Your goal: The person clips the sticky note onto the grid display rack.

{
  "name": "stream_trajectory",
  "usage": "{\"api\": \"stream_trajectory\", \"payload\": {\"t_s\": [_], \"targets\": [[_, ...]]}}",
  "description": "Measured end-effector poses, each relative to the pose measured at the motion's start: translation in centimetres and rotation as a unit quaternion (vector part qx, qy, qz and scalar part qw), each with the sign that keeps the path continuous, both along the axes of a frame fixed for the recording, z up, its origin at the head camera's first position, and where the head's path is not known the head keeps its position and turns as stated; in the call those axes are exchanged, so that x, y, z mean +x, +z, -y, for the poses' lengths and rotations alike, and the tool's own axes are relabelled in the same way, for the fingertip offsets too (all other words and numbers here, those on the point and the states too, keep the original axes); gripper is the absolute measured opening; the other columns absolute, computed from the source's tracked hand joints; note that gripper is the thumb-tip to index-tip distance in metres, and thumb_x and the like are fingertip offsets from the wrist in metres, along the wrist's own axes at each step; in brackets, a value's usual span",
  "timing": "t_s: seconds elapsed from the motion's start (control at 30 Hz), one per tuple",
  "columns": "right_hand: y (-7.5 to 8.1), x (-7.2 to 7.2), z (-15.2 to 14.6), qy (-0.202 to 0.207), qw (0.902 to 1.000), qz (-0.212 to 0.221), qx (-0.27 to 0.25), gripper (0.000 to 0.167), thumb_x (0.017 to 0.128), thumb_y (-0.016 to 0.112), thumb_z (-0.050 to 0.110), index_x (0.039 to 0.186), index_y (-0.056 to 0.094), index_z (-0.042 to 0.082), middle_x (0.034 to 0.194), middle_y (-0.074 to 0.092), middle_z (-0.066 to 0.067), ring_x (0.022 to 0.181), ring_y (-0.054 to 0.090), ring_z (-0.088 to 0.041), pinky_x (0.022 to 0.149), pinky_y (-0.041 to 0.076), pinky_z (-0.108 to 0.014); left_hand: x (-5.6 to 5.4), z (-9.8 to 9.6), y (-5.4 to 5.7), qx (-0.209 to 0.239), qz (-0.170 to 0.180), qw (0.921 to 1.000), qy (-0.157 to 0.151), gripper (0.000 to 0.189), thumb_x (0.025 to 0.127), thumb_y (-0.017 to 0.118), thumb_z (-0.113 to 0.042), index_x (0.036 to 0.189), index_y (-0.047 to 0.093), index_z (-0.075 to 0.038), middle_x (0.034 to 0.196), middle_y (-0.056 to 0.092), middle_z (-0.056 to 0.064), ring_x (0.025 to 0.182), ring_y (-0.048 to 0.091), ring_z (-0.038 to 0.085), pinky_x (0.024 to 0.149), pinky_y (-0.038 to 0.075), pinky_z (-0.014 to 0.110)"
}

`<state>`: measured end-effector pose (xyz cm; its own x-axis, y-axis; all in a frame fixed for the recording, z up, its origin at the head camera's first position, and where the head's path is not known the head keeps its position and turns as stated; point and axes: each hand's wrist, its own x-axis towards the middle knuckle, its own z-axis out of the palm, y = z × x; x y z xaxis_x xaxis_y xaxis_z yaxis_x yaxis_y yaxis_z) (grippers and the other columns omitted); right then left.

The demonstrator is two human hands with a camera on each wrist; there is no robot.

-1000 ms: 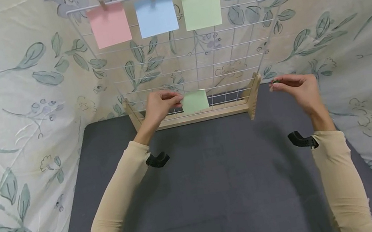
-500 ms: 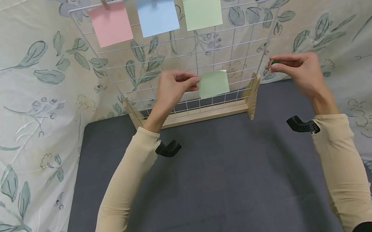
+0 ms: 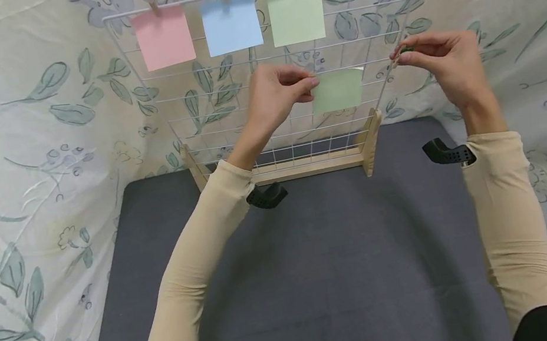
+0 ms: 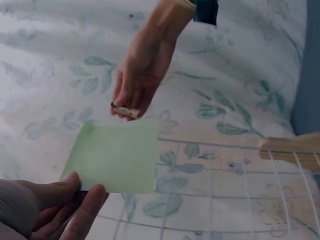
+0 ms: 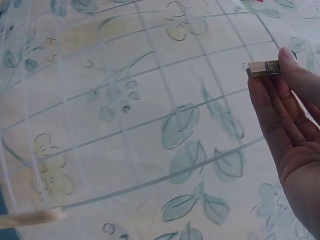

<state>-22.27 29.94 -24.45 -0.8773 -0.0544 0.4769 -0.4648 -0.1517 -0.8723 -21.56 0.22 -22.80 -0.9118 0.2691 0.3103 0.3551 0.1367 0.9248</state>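
Note:
My left hand pinches a pale green paper note by its left edge, in front of the white wire grid. The left wrist view shows the thumb and fingers on the note. To the right, beside the grid's right edge, my right hand pinches a small wooden clothespin between thumb and fingertips. Something green shows on the clothespin at the fingertips in the head view. The note and the clothespin are apart.
Pink, blue and green notes hang along the grid's top bar from heart-topped clothespins. The grid stands in a wooden base on a dark grey table. Floral cloth surrounds the table.
Both hands have risen. The left hand has carried the green note up and to the right across the grid; the right hand has lifted the clothespin to the level of the grid's right side.

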Motion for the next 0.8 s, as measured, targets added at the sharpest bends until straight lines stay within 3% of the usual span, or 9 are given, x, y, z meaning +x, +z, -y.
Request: {"api": "stream_trajectory", "payload": {"t_s": [0.3, 0.53, 0.67, 0.8], "targets": [[4.1, -1.4, 0.3, 0.000, 0.9985, -0.041, -0.036, 0.022, 0.081, 0.071, -0.014, 0.101, 0.065, -0.022, 0.087, 0.073, -0.018, 0.081, 0.070, -0.025, 0.083, 0.059, -0.025, -0.5, -2.2, 3.8, -0.027, -0.046, 0.9985, 0.013, 0.010, 0.089, 0.073, -0.007, 0.093, 0.076, 0.002, 0.086, 0.073, 0.012, 0.068, 0.069, 0.017, 0.069, 0.061, 0.020], [6.4, -2.8, 0.4, -0.055, 0.9885, -0.139, 0.021, 0.022, 0.085, 0.071, -0.007, 0.098, 0.065, -0.024, 0.088, 0.072, -0.020, 0.080, 0.070, -0.026, 0.082, 0.060, -0.028, -2.1, -4.0, 5.1, -0.067, -0.058, 0.9943, 0.058, 0.011, 0.090, 0.073, -0.012, 0.093, 0.077, -0.003, 0.082, 0.073, 0.008, 0.065, 0.066, 0.015, 0.066, 0.058, 0.016], [7.9, -3.5, 0.8, -0.059, 0.9904, -0.125, 0.005, 0.026, 0.081, 0.075, -0.005, 0.098, 0.065, -0.023, 0.088, 0.072, -0.021, 0.080, 0.069, -0.027, 0.083, 0.060, -0.027, -2.9, -4.8, 5.7, -0.056, -0.049, 0.9942, 0.078, 0.010, 0.088, 0.074, -0.011, 0.091, 0.077, -0.002, 0.080, 0.072, 0.008, 0.061, 0.064, 0.015, 0.062, 0.059, 0.017], [8.8, -4.1, 1.3, -0.073, 0.9820, -0.167, 0.050, 0.021, 0.084, 0.072, -0.006, 0.097, 0.067, -0.021, 0.088, 0.073, -0.018, 0.081, 0.070, -0.024, 0.083, 0.060, -0.026, -3.3, -5.6, 6.5, -0.056, -0.040, 0.9942, 0.083, 0.010, 0.089, 0.073, -0.010, 0.091, 0.076, 0.000, 0.081, 0.072, 0.009, 0.057, 0.062, 0.014, 0.059, 0.058, 0.017]]}}
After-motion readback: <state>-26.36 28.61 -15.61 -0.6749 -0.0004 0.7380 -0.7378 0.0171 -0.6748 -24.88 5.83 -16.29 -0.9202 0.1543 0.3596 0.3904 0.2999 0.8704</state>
